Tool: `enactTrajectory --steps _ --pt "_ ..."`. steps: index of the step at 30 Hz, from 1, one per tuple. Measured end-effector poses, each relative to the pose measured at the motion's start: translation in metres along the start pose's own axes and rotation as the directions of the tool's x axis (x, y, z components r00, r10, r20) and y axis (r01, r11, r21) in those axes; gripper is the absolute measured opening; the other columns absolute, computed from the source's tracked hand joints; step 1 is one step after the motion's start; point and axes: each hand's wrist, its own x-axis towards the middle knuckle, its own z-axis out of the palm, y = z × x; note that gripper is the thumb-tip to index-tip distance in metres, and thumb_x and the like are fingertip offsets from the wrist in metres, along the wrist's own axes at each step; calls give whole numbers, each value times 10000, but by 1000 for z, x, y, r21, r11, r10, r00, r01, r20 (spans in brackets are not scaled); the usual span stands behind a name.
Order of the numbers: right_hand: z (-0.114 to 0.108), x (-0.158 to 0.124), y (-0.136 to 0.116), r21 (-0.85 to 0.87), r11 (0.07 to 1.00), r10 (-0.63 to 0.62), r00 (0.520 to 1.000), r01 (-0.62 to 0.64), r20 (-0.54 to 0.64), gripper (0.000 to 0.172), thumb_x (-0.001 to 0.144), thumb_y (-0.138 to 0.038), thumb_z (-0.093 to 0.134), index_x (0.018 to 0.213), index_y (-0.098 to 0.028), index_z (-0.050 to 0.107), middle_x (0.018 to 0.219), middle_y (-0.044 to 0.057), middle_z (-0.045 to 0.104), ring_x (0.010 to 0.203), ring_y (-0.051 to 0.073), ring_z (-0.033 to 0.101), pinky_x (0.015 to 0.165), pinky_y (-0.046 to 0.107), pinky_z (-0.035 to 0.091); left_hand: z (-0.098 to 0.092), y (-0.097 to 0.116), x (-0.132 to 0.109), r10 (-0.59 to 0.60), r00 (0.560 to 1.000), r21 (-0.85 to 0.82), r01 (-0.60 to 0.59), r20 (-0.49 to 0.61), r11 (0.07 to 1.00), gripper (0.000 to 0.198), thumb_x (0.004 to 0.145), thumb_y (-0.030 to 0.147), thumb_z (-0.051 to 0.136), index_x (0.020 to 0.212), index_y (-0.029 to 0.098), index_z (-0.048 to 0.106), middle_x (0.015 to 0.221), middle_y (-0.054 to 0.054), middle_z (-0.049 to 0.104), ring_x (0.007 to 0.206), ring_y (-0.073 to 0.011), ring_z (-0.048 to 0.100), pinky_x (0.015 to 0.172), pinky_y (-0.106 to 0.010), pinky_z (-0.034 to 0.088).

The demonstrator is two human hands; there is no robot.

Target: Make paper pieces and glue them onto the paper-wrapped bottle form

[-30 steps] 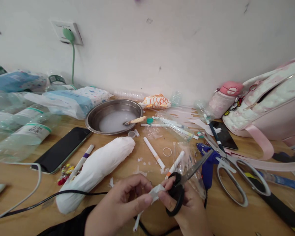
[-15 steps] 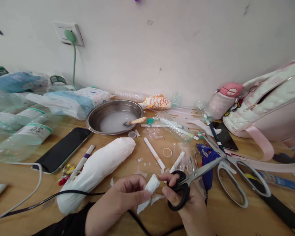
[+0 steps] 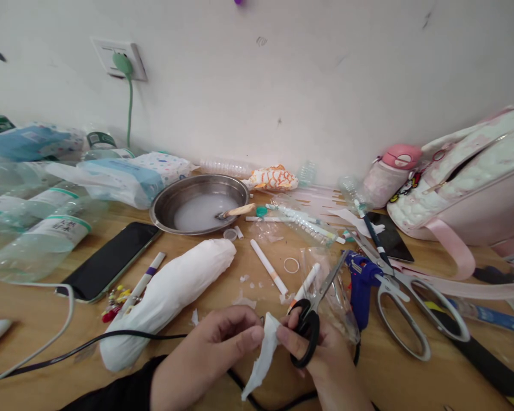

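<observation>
A thin, curling white paper strip (image 3: 263, 354) hangs between both hands. My left hand (image 3: 216, 348) is closed in a pinch at its upper left edge. On the other side, thumb and fingertips of my right hand (image 3: 325, 354) meet the strip's right edge. That same hand keeps the black-handled scissors (image 3: 309, 328) in its grip, their blades pointing up and to the right, away from the paper. Left of my hands lies a long bottle-like form wrapped in white (image 3: 171, 297), with a black cable running across its lower end.
A metal bowl of cloudy liquid (image 3: 199, 200) holds a brush. Large scissors (image 3: 405, 285) and a blue glue gun (image 3: 362, 285) lie at right. A phone (image 3: 111, 260) and plastic bottles (image 3: 55, 234) are at left. A painted fish (image 3: 276, 178) rests by the wall.
My right hand has turned, swinging the scissors' blades upward, and its fingertips have come onto the paper. The strip now hangs longer and unfolded. My left hand has barely moved.
</observation>
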Motion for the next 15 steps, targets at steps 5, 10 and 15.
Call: enactTrajectory --steps 5,10,15 --pt "4 -3 -3 30 995 -94 995 93 43 215 592 -262 697 615 -175 501 597 -43 554 504 66 444 455 161 361 -1 -6 2 -40 998 -112 45 48 993 208 656 360 617 671 167 540 597 56 448 569 -111 398 523 -220 319" --pt "3 -1 -3 -2 1000 -17 1000 17 -10 332 603 -426 673 661 -166 475 630 -10 603 347 22 343 323 154 240 -4 -3 2 -53 998 -297 37 -46 954 161 663 296 616 708 170 528 603 59 479 535 -87 370 497 -198 307" --pt "3 -2 -1 -84 995 -63 997 60 -38 315 636 -440 647 663 -158 509 575 -24 556 393 50 393 372 172 300 -22 16 -8 93 936 -294 -199 -340 935 137 647 253 615 706 200 503 522 76 549 519 -89 450 526 -197 339"
